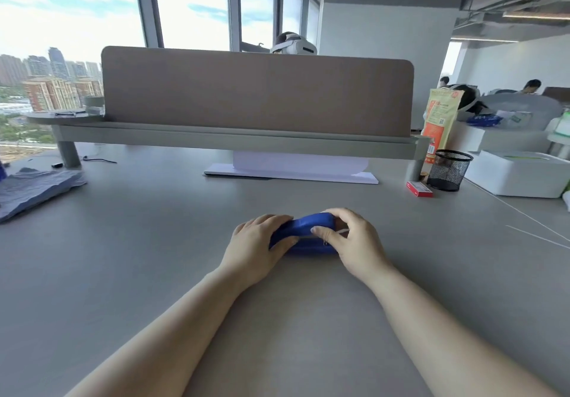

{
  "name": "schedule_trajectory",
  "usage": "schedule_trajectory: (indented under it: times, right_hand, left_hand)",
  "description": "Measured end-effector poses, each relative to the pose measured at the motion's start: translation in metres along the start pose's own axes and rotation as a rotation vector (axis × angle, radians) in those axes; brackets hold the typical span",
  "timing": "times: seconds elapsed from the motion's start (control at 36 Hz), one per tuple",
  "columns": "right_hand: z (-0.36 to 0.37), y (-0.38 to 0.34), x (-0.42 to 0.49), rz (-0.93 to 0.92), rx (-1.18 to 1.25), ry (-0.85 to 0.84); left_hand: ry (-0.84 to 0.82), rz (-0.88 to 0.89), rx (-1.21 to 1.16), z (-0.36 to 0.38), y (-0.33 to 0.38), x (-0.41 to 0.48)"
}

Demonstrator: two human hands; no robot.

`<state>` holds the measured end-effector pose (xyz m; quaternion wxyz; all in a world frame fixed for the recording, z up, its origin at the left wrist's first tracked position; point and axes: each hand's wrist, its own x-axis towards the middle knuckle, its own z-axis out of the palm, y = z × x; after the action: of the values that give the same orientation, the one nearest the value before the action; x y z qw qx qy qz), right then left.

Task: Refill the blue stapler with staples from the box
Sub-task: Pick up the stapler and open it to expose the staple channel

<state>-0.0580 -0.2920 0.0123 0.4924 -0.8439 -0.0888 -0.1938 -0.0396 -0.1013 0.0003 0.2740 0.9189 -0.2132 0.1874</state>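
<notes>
A glossy blue plastic stapler (303, 232) lies on the smooth grey desk (154, 242), near the middle and close to the person. The left hand (257, 250) is curled round its left end, thumb along the near side and fingers over the top. The right hand (350, 239) closes over its right end, thumb pressed on the near edge where a thin pale line shows (whether the top is lifted cannot be told). Well apart, far right, a small flat red cardboard box (419, 189) rests just beside a black wire-mesh pen cup (448, 170).
</notes>
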Motion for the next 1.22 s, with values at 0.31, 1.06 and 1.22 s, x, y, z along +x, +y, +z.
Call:
schedule_trajectory:
  times: [0.31, 1.06, 1.22]
  right_hand:
    - [0.001, 0.008, 0.006, 0.092, 0.134, -0.066]
    - [0.015, -0.001, 0.007, 0.051, 0.175, -0.073]
    - [0.012, -0.002, 0.008, 0.031, 0.114, -0.074]
  left_hand:
    - [0.029, 0.006, 0.002, 0.000, -0.013, 0.009]
    - [0.151, -0.043, -0.213, -0.008, -0.004, 0.008]
    - [0.197, -0.140, -0.391, -0.017, -0.003, 0.007]
